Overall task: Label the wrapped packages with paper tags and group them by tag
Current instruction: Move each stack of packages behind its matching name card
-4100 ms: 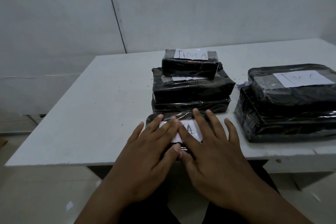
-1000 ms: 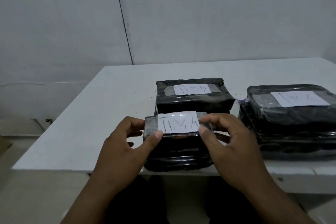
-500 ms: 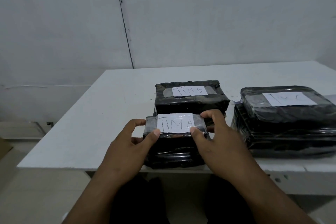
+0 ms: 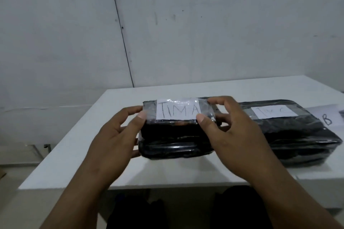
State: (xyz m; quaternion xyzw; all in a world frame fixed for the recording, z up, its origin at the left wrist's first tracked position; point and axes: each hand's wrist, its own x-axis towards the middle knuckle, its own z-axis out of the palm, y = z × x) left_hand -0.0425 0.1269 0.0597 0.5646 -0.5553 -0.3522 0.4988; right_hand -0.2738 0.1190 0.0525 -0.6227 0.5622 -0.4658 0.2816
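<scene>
Now, hands: we see both on the small top package — each grips one end.
Left hand (image 4: 119, 132): thumb on the near top edge, fingers curled round the left end of the small black-wrapped package (image 4: 178, 115).
Right hand (image 4: 230, 128): thumb on the near top edge, fingers curled over the far right corner.
Tag (image 4: 178, 110): white paper under clear tape on top, reading "TIMA".
Position: package sits on a larger black package (image 4: 175, 145), near the front edge of the white table (image 4: 89, 135).
Right stack (image 4: 297, 135): black packages with a white tag (image 4: 273, 112) — writing too blurred for us to read.
Far right: paper slip (image 4: 325, 117) showing a "B", partly cut off.
</scene>
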